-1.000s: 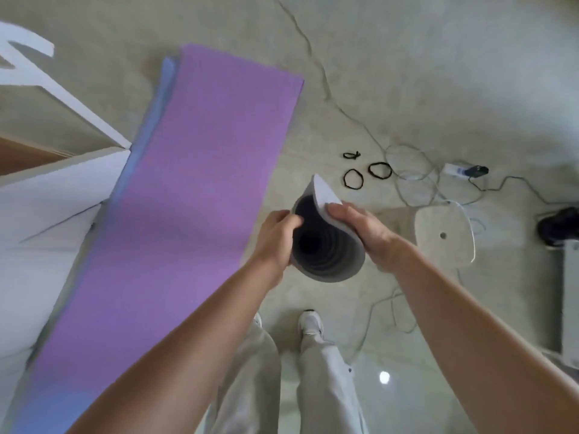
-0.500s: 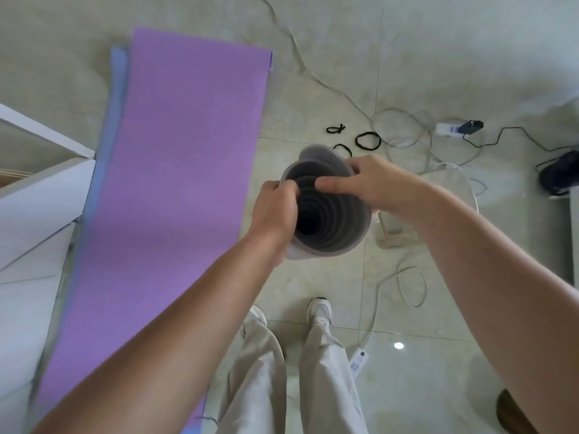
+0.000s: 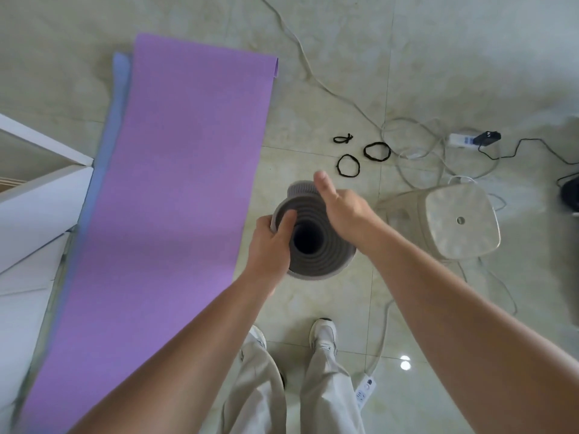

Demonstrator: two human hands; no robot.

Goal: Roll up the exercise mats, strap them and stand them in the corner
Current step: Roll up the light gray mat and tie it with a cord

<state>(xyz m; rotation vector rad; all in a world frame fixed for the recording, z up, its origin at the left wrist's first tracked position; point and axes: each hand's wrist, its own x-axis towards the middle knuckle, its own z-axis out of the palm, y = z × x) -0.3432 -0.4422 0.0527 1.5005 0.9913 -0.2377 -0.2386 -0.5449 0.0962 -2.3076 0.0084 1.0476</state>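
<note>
Centrally, left hand [image 3: 269, 242]: grips the left rim of the rolled grey mat [image 3: 316, 264], thumb hooked inside the coil, fingers round the outside. Right hand [image 3: 343, 211]: laid over the roll's right rim, thumb stuck out, blurred; fingers hidden, so its hold cannot be told. Roll: upright, open end facing the camera, ahead of the feet. Purple mat [image 3: 175, 189]: flat on the floor to the left, over a blue mat [image 3: 120, 89]. Black strap loops [image 3: 348, 166]: on the floor beyond the roll. Plastic stool [image 3: 460, 223]: right of the roll

Bright soft light leaves one glare spot [image 3: 405, 362] on the glossy floor [image 3: 332, 305]; edges bend, right hand [image 3: 343, 209] blurs.
</note>
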